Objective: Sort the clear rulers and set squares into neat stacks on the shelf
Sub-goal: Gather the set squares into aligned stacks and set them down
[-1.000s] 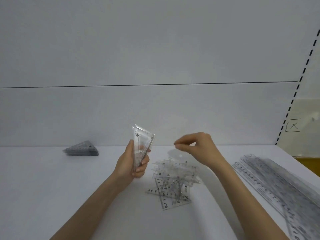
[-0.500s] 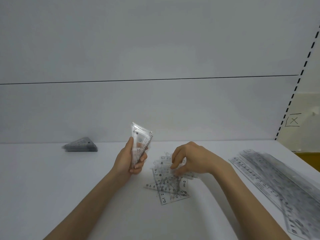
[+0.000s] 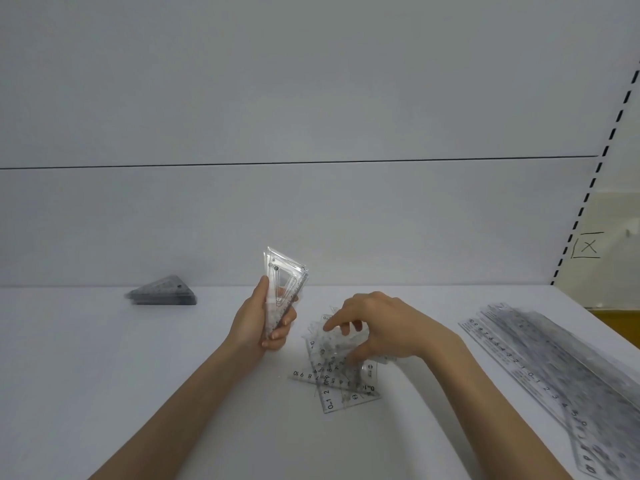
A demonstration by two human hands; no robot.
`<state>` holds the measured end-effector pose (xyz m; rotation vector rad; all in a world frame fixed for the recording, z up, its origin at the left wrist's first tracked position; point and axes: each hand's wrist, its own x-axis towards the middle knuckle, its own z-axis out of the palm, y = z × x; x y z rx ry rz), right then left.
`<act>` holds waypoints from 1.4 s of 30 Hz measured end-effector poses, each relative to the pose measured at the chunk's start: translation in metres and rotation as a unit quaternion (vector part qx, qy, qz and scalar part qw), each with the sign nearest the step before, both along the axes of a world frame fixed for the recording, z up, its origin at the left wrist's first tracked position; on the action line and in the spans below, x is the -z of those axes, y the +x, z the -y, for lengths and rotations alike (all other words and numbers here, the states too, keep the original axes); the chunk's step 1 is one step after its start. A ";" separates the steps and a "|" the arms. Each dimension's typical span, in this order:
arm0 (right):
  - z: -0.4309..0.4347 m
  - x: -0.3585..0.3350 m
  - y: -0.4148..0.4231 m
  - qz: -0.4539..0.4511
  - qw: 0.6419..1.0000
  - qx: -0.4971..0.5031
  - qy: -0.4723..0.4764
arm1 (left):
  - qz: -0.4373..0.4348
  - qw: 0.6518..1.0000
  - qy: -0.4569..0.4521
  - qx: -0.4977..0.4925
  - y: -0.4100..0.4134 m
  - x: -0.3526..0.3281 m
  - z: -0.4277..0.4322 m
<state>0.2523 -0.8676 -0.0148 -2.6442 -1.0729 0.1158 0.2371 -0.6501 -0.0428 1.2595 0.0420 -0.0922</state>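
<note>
A: So, where is the unsorted lot?

B: The loose pile (image 3: pixel 341 375) lies flat on the white shelf (image 3: pixel 104 375), in front of the person. Its clear pieces cross one another, so the printed scales run at several angles and the heap has no single long axis.

A: And the hands?

B: The right hand (image 3: pixel 384 332) is down on the pile's far side, with curled fingers and thumb among the top pieces. The plastic is transparent, so I cannot tell whether it has one pinched or only touches them. The left hand (image 3: pixel 258 320) grips a bundle of set squares (image 3: pixel 285 282), raised just left of the pile.

A: Which way does the bundle point?

B: Its long axis is near upright and leans a little. The short side is uppermost and the narrow end goes down into the palm.

A: How should this pick go?

B: I would take one piece only, by an edge, and lift it clear so its neighbours do not drag along. Then I would turn it so its narrow end points down like the bundle, slide it in flush and square the edges against the palm. If it is a short ruler, it should stay out of the bundle.

A: What lies further out?

B: A finished stack (image 3: pixel 162 292) of set squares lies flat well left of the pile and further back. Long rulers (image 3: pixel 554 368) lie well to the pile's right, and their length runs diagonally from the back toward the near right.
</note>
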 end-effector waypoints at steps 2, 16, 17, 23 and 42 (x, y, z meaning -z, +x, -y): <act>0.007 -0.003 0.001 -0.001 1.000 0.023 -0.007 | 0.000 1.000 0.000 0.002 0.000 -0.001 0.000; 0.035 0.000 0.013 -0.046 0.993 0.092 0.056 | -0.004 1.000 0.001 0.002 0.000 0.001 0.000; 0.035 -0.003 0.011 -0.014 0.991 0.102 0.083 | -0.004 1.000 0.002 0.002 0.000 0.001 0.000; 0.027 -0.012 -0.003 -0.008 0.909 0.118 0.399 | -0.006 1.000 -0.014 0.021 -0.003 0.001 0.000; -0.021 0.010 0.004 0.075 0.891 -0.011 0.448 | -0.040 0.991 -0.037 0.121 -0.011 -0.007 0.007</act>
